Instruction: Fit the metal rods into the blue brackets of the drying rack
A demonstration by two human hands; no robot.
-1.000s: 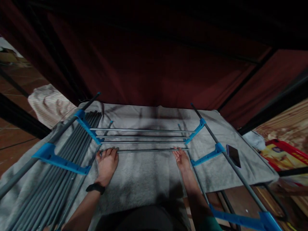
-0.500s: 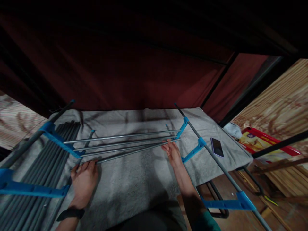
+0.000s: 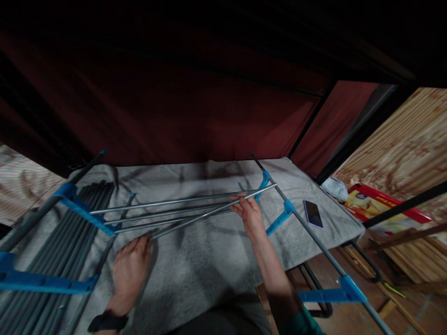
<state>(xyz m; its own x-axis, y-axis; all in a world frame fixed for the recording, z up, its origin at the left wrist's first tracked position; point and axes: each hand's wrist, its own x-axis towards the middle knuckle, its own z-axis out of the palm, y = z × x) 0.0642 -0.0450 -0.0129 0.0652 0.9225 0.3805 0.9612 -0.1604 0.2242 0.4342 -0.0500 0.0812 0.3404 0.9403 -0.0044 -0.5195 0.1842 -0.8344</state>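
A thin silver metal rod (image 3: 195,217) slants across a grey towel (image 3: 195,265). My left hand (image 3: 130,270), with a black wristband, pinches its near end. My right hand (image 3: 248,215) grips the rod close to its far end, which sticks out past a blue plastic bracket (image 3: 262,181). Three more silver rods (image 3: 164,209) lie alongside it, running from a blue bracket on the left (image 3: 84,210) toward the right one.
Several dark grey tubes (image 3: 59,251) lie bundled at the left with blue brackets across them. A long grey pole with blue brackets (image 3: 314,242) runs down the right. A phone (image 3: 313,214) lies on the towel's right edge. A red box (image 3: 380,209) sits beyond it.
The nearest rod has come out of line with the others: my right hand has lifted its far end up past the blue bracket, and my left hand has drawn the near end back.
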